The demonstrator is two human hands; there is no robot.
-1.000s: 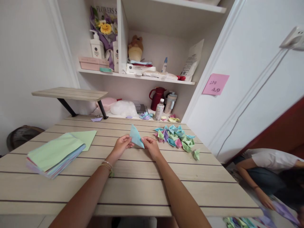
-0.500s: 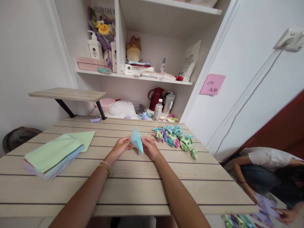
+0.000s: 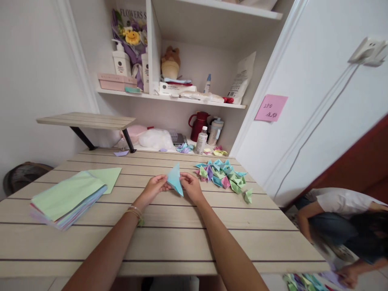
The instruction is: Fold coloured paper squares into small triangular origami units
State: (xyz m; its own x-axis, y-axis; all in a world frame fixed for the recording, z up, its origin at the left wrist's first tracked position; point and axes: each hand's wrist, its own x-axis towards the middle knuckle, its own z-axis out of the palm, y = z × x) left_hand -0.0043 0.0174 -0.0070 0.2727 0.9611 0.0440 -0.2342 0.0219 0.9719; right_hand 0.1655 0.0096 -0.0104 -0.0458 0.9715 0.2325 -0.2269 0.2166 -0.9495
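A light-blue folded paper [image 3: 174, 180] is held up above the middle of the table, its pointed ends facing up and down. My left hand [image 3: 156, 186] pinches its left side between thumb and fingers. On the opposite side my right hand [image 3: 190, 186] grips the right edge, fingers closed. To the right lies a cluster of folded paper boats [image 3: 222, 173] in blue, green, pink and purple, with one green boat [image 3: 248, 196] a little apart. A stack of coloured paper sheets [image 3: 69, 196], light green on top, sits to the left of my hands.
A small raised wooden shelf [image 3: 86, 119] stands at the back left. Behind the table are a clear bottle [image 3: 201, 140], a dark red jug [image 3: 199, 126] and a plastic bag [image 3: 157, 139]. A person [image 3: 345, 220] crouches at the right near more folded paper [image 3: 303, 281].
The blue paper has turned slightly in my hands, its upper tip now leaning right. At the right, the crouching person's hand and purple paper have moved lower.
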